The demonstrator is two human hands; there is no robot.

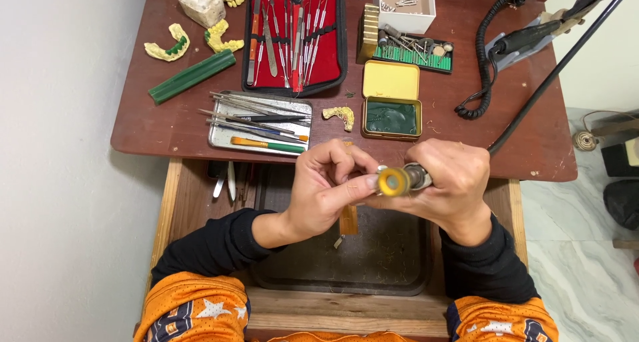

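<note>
Right hand's [452,182] grip holds handpiece [416,177]; yellow wheel [393,181] protrudes.

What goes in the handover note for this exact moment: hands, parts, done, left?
Right hand: shut around the rotary handpiece, whose yellow polishing wheel faces the camera.
Left hand: fingertips pinch a small piece against the wheel; too small to identify.
Both hands are above the open drawer tray.
On the desk: tin of green wax, yellow dental cast, metal tool tray, red instrument case.
Done: handpiece picked up, piece at wheel.
Left: cannot tell how far polishing has got.
</note>
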